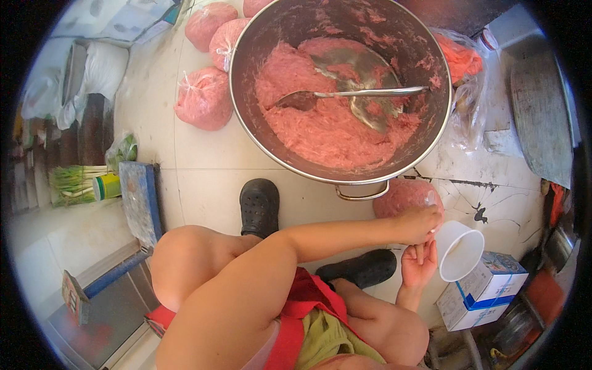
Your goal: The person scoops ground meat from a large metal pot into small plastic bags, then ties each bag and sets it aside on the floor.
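A plastic bag of pink minced meat [402, 199] sits on the tiled floor, just below the big pot. At the bag's gathered top, my left hand [418, 224] reaches across and pinches the plastic. My right hand [418, 266] comes up from below, palm upward, its fingertips meeting the left hand; its grip on the plastic is partly hidden. Ahead of me stands a deep stainless steel pot [341, 178] with minced meat [323, 134] over its bottom and smears up its wall. A large metal spoon [370, 92] lies in it. Beside my hands is a white plastic tub [476, 245].
Several tied bags of minced meat [203, 101] stand left of the pot. White boxes bound with blue strap [481, 296] are right of my knee. Cracked tiles [481, 203] lie at right. A blue-edged stool [138, 199] and spring onions [76, 182] are at left.
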A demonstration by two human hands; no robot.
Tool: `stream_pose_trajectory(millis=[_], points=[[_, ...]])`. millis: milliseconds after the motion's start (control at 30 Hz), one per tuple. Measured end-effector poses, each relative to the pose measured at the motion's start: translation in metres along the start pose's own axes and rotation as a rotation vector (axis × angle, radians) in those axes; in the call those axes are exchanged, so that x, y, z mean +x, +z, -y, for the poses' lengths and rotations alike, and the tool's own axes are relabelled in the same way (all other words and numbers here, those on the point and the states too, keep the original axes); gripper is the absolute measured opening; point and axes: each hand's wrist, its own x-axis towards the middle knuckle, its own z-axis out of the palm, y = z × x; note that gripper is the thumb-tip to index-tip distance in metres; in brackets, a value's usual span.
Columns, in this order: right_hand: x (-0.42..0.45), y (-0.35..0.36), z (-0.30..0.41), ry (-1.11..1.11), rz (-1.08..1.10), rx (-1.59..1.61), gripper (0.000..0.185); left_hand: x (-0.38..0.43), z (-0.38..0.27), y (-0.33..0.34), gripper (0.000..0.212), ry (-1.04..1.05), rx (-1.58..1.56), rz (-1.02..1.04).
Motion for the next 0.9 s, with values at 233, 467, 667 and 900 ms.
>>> stream_pose_trajectory(millis=[233, 467, 667, 900], points=[[-0.003, 0.003, -0.003, -0.022, 0.016, 0.019, 0.025, 0.009, -0.006, -0.004, 0.027, -0.095, -0.054, 0.119], [-0.005, 0.011, -0.016, -0.145, -0.148, -0.178, 0.026, 0.004, 0.006, 0.027, 0.021, -0.098, 0.004, -0.035], [-0.007, 0.019, -0.017, -0.192, -0.310, -0.183, 0.033, 0.006, 0.013, 0.015, 0.019, -0.170, -0.078, -0.014], [-0.010, 0.010, -0.015, -0.153, -0.195, -0.193, 0.040, 0.003, -0.013, -0.008, 0.016, -0.095, -0.067, 0.055]])
